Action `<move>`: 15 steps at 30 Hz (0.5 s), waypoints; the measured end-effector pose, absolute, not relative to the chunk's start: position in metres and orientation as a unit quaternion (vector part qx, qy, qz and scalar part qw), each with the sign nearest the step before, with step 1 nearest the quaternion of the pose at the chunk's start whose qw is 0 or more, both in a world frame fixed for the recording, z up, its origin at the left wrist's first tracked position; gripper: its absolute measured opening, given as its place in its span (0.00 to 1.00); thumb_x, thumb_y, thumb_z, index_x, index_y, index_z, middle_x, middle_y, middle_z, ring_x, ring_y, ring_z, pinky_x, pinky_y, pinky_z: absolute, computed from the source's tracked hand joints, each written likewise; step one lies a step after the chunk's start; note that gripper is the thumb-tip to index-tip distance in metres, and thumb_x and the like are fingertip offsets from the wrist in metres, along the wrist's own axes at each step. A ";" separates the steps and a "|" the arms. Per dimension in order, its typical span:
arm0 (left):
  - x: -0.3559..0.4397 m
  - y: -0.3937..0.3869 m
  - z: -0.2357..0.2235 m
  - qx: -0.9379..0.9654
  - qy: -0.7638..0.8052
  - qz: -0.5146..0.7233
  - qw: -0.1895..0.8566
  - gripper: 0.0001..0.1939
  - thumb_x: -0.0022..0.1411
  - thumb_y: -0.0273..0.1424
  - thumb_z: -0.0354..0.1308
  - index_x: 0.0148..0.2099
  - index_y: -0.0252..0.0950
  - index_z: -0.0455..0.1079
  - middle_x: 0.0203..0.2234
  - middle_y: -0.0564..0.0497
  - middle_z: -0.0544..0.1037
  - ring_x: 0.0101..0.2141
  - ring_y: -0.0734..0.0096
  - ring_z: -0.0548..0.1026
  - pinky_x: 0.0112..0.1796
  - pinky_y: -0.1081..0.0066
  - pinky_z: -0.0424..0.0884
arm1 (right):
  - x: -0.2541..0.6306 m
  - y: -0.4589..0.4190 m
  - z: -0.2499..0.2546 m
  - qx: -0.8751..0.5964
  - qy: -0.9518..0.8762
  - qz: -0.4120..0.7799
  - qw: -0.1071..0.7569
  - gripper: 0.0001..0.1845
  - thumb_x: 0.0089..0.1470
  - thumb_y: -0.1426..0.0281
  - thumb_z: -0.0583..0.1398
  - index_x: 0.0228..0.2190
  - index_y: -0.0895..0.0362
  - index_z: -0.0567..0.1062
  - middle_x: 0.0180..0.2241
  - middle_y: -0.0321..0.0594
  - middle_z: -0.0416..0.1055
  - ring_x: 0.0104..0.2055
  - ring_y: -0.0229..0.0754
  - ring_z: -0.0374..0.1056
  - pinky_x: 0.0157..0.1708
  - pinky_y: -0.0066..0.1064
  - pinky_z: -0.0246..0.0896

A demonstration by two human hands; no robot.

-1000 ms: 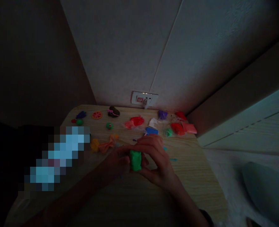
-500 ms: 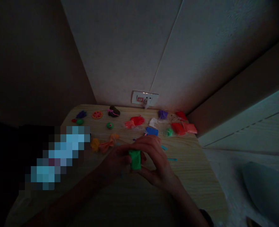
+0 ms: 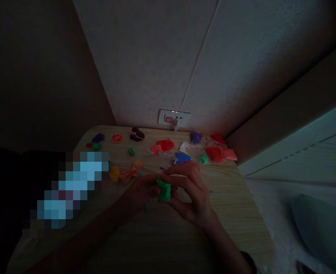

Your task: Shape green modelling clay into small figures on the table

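Note:
A lump of green modelling clay (image 3: 164, 190) is held between both hands over the middle of the table. My left hand (image 3: 141, 189) grips its left side, thumb against the front face. My right hand (image 3: 192, 192) is closed on it from the right, with fingers at the top and the thumb at the lower edge. The lump looks uneven, with dents in its surface. Just beyond the hands lies a blue clay packet (image 3: 182, 158). Partly hidden below my left hand is a thin blue stick (image 3: 146, 207).
Orange clay wrappers (image 3: 129, 175), a green clay ball (image 3: 132, 151), a brown clay piece (image 3: 137, 134) and a round red-orange slice (image 3: 117, 138) lie on the wooden table (image 3: 236, 205). Red clay packets (image 3: 215, 154) are at the back right. A wall socket (image 3: 174, 117) sits behind. A blurred screen glows left.
The green clay has gone from a neat block to a more squeezed, dented shape. Both hands have shifted slightly, the right fingers now further over its top.

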State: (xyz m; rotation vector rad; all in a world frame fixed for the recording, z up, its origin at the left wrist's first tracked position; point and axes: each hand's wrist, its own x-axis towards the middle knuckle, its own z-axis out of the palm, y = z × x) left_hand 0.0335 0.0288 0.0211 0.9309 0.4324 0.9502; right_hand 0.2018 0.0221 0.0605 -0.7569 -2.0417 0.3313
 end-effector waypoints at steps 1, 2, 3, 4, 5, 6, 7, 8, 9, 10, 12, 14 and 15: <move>0.032 0.029 0.021 0.432 0.204 0.434 0.764 0.13 0.55 0.40 0.63 0.38 0.37 0.78 0.29 0.51 0.80 0.32 0.67 0.76 0.35 0.72 0.69 | 0.202 0.022 0.061 -0.306 -0.827 0.136 0.452 0.17 0.60 0.66 0.57 0.51 0.50 0.68 0.41 0.42 0.70 0.43 0.48 0.67 0.45 0.43 0.57; 0.031 0.029 0.021 0.438 0.210 0.428 0.762 0.13 0.55 0.40 0.63 0.38 0.37 0.78 0.29 0.51 0.80 0.33 0.66 0.77 0.35 0.71 0.69 | 0.202 0.021 0.061 -0.306 -0.828 0.143 0.447 0.17 0.60 0.66 0.57 0.51 0.50 0.67 0.42 0.42 0.70 0.44 0.48 0.67 0.46 0.43 0.58; 0.031 0.028 0.022 0.444 0.215 0.421 0.761 0.14 0.55 0.40 0.63 0.39 0.37 0.78 0.30 0.51 0.80 0.33 0.65 0.77 0.36 0.70 0.69 | 0.202 0.021 0.062 -0.307 -0.830 0.154 0.440 0.17 0.60 0.65 0.56 0.51 0.51 0.67 0.43 0.43 0.69 0.45 0.48 0.66 0.46 0.43 0.58; 0.030 0.028 0.023 0.450 0.220 0.415 0.759 0.14 0.55 0.40 0.63 0.40 0.36 0.77 0.31 0.50 0.80 0.34 0.64 0.77 0.36 0.69 0.69 | 0.201 0.021 0.062 -0.307 -0.831 0.168 0.433 0.17 0.60 0.65 0.56 0.51 0.51 0.67 0.45 0.43 0.69 0.47 0.48 0.66 0.46 0.43 0.58; 0.030 0.028 0.024 0.457 0.221 0.409 0.758 0.15 0.55 0.40 0.63 0.40 0.36 0.77 0.31 0.50 0.80 0.35 0.63 0.77 0.37 0.69 0.70 | 0.201 0.021 0.063 -0.306 -0.831 0.181 0.428 0.17 0.61 0.64 0.56 0.51 0.52 0.66 0.46 0.44 0.69 0.47 0.48 0.65 0.46 0.43 0.59; 0.029 0.029 0.025 0.461 0.222 0.407 0.756 0.15 0.55 0.41 0.63 0.40 0.36 0.77 0.31 0.50 0.80 0.35 0.64 0.77 0.37 0.69 0.70 | 0.201 0.021 0.063 -0.306 -0.830 0.191 0.426 0.16 0.60 0.64 0.56 0.50 0.52 0.66 0.46 0.44 0.68 0.48 0.48 0.65 0.46 0.42 0.59; 0.030 0.029 0.025 0.464 0.222 0.405 0.755 0.16 0.54 0.41 0.63 0.40 0.35 0.77 0.31 0.50 0.80 0.35 0.64 0.77 0.36 0.70 0.69 | 0.201 0.021 0.063 -0.305 -0.827 0.194 0.431 0.16 0.60 0.64 0.56 0.49 0.52 0.67 0.45 0.43 0.69 0.48 0.47 0.65 0.46 0.42 0.59; 0.030 0.030 0.026 0.466 0.223 0.407 0.754 0.17 0.54 0.43 0.63 0.40 0.35 0.76 0.31 0.51 0.79 0.34 0.66 0.76 0.36 0.71 0.69 | 0.201 0.022 0.063 -0.306 -0.825 0.190 0.436 0.15 0.59 0.65 0.57 0.48 0.53 0.67 0.44 0.43 0.69 0.47 0.47 0.66 0.46 0.41 0.59; 0.031 0.031 0.025 0.465 0.226 0.412 0.750 0.18 0.53 0.44 0.63 0.40 0.35 0.76 0.31 0.51 0.79 0.34 0.67 0.76 0.36 0.72 0.69 | 0.201 0.023 0.062 -0.310 -0.824 0.182 0.439 0.14 0.59 0.66 0.58 0.47 0.53 0.67 0.43 0.42 0.70 0.47 0.47 0.66 0.46 0.41 0.58; 0.031 0.032 0.024 0.464 0.230 0.419 0.746 0.20 0.52 0.45 0.64 0.40 0.35 0.76 0.30 0.51 0.78 0.34 0.68 0.75 0.36 0.72 0.69 | 0.201 0.024 0.062 -0.314 -0.825 0.170 0.438 0.14 0.58 0.66 0.58 0.47 0.53 0.68 0.43 0.42 0.70 0.46 0.47 0.66 0.46 0.42 0.58; 0.033 0.034 0.020 0.460 0.243 0.432 0.737 0.22 0.47 0.45 0.67 0.40 0.35 0.75 0.29 0.52 0.76 0.32 0.69 0.74 0.34 0.73 0.69 | 0.200 0.025 0.060 -0.320 -0.831 0.147 0.430 0.15 0.59 0.67 0.58 0.47 0.54 0.67 0.43 0.43 0.70 0.46 0.47 0.66 0.47 0.43 0.56; 0.033 0.035 0.016 0.454 0.256 0.444 0.729 0.22 0.44 0.42 0.69 0.40 0.36 0.74 0.28 0.53 0.75 0.31 0.70 0.73 0.33 0.73 0.69 | 0.200 0.026 0.059 -0.320 -0.840 0.142 0.415 0.16 0.60 0.67 0.57 0.49 0.55 0.65 0.44 0.45 0.70 0.48 0.47 0.65 0.48 0.43 0.55; 0.033 0.035 0.015 0.454 0.259 0.445 0.727 0.21 0.45 0.41 0.70 0.40 0.36 0.75 0.28 0.53 0.75 0.30 0.70 0.73 0.32 0.74 0.69 | 0.199 0.026 0.058 -0.316 -0.843 0.145 0.410 0.16 0.60 0.66 0.56 0.50 0.55 0.65 0.45 0.45 0.70 0.48 0.47 0.65 0.48 0.43 0.55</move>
